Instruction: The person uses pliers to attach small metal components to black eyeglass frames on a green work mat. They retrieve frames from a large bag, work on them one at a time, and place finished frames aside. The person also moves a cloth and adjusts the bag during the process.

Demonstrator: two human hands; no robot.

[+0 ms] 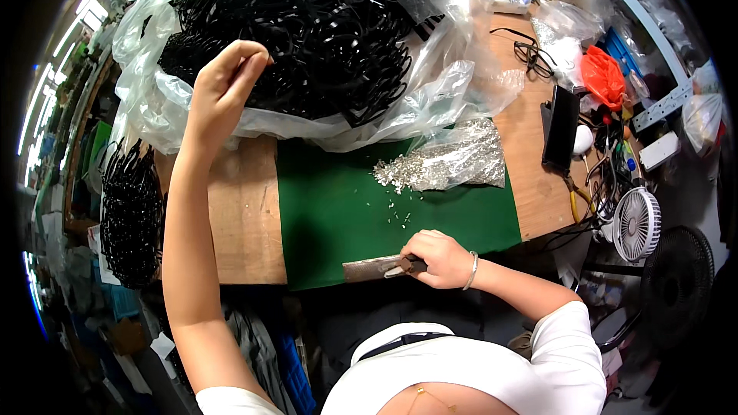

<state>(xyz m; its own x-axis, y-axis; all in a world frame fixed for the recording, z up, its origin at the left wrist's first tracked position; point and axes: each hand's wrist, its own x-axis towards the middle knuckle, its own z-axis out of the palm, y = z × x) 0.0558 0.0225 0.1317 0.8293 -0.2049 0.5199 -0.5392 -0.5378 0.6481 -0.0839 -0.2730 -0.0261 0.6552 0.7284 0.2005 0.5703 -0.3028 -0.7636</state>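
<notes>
My left hand [227, 86] is raised over the near left edge of a big heap of shiny black cords [307, 31]. Its fingers are curled and pinched together; whatever they hold, if anything, cannot be made out. By the near edge of a green mat [330, 215], my right hand [440, 258] is closed around the dark end of a flat metal tool [369, 270], whose broad grey part points left. Farther up the mat, small silvery pieces [398, 173] spill from a clear plastic bag [469, 157], with a few scattered toward my right hand.
Clear plastic sheeting [461, 92] surrounds the cord heap. A bundle of black cords [132, 211] hangs at the table's left. On the right lie glasses [533, 57], a black phone [561, 127], yellow-handled pliers [578, 200], cables, a red bag [603, 77] and a small white fan [636, 224].
</notes>
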